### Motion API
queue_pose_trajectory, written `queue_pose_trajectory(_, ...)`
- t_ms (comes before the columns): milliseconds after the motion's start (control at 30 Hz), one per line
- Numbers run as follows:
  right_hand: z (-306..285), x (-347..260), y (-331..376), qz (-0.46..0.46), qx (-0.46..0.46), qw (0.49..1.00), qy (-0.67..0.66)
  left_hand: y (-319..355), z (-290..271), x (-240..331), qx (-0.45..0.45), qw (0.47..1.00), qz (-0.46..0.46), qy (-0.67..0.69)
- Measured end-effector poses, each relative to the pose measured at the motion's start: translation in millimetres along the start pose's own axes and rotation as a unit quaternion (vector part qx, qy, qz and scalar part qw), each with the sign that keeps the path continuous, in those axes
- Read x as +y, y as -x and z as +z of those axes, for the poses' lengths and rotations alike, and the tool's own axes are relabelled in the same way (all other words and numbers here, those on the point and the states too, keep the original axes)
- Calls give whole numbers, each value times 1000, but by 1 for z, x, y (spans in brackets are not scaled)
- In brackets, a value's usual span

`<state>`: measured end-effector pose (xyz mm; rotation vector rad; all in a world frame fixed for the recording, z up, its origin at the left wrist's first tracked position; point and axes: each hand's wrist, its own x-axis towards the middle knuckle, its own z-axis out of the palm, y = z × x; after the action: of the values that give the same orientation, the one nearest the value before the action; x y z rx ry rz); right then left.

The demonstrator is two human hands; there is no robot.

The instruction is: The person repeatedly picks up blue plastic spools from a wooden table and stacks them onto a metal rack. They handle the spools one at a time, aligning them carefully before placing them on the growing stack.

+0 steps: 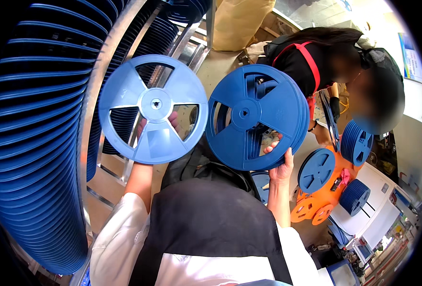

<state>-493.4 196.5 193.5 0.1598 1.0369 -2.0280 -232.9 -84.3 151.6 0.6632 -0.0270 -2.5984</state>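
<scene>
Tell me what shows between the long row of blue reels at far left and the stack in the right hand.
In the head view: a metal rail, more racked reels behind, then the light-blue reel in the left hand.

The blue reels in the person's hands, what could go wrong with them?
The stack of reels might slide apart or drop, because the right hand grips it only near its lower edge.

The light blue reel could tip, since the left hand seems to hold it from behind, low down.

That reel might also bump the metal rack on the left, though how close they really are is hard to tell.
</scene>
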Motion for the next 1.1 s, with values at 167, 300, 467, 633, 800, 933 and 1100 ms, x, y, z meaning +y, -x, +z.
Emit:
queue_pose_trajectory(167,0,-2,-5,13,-22,998,-52,13,-2,7,32,996,-49,-60)
queue_pose_trajectory(300,1,0,-7,15,-26,999,-44,9,1,-7,112,970,-33,-214)
queue_pose_trajectory(467,20,-4,-11,35,-12,999,-2,-4,-4,-20,129,909,-12,-396)
queue_pose_trajectory(633,61,13,-10,60,-31,987,144,-41,17,-73,48,878,8,-476)
queue_pose_trajectory(800,108,66,15,18,-36,975,220,-86,-50,-140,-87,960,-191,-187)
queue_pose_trajectory(933,109,47,14,45,-62,977,198,-68,-16,-134,-41,970,-221,-91)
queue_pose_trajectory(1100,85,20,11,53,-14,958,282,-36,12,-103,24,970,-240,9)
